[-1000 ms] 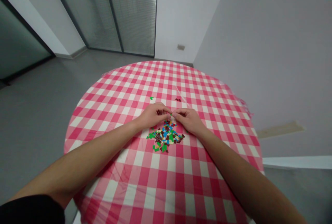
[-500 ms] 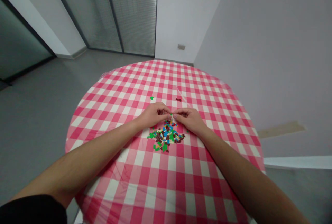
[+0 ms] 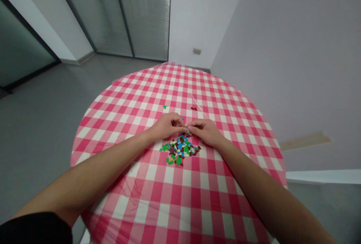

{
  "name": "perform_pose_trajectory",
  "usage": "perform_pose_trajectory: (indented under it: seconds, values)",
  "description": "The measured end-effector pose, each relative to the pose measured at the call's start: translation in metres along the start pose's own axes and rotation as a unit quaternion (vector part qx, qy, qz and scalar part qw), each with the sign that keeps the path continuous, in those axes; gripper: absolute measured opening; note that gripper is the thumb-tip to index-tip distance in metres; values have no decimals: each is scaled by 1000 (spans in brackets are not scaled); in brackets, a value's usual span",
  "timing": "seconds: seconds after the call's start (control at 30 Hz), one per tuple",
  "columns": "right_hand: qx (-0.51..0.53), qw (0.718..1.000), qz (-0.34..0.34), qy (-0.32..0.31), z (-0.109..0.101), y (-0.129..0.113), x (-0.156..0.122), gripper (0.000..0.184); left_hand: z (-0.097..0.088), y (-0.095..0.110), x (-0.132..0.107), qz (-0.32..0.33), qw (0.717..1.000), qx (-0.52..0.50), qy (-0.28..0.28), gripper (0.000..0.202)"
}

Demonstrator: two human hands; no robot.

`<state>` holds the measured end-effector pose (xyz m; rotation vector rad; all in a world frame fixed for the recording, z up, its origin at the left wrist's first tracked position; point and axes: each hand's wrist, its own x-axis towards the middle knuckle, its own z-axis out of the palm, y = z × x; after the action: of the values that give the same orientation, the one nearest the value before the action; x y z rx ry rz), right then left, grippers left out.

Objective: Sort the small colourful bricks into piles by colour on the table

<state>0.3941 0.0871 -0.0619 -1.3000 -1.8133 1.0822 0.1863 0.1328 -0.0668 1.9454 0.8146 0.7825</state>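
The right hand point(image 3: 207, 131) pinches a tiny green piece point(image 3: 186, 127) beside the brick pile point(image 3: 180, 148), toward the desk's point(image 3: 197, 214) far edge; whether the left hand point(image 3: 169, 125) grips too, I cannot tell. It looks light, stiff, best held by its sides.

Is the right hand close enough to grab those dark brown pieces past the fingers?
Probably yes: the dark brown pieces lie just beyond the right hand on the checked tablecloth, with nothing seen blocking the way. But it seems to be pinching a small green piece.
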Motion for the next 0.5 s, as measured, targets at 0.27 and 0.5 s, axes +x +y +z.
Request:
perform_pose_trajectory:
  seconds: [0.27,0.5]
  values:
    - [-7,1000,-10,-26,-1,-1,0,33,0,3,0,0,1000,-1,-9,22]
    - [0,999,2,-46,-2,-1,0,33,2,5,-1,-2,1000,0,-18,21]
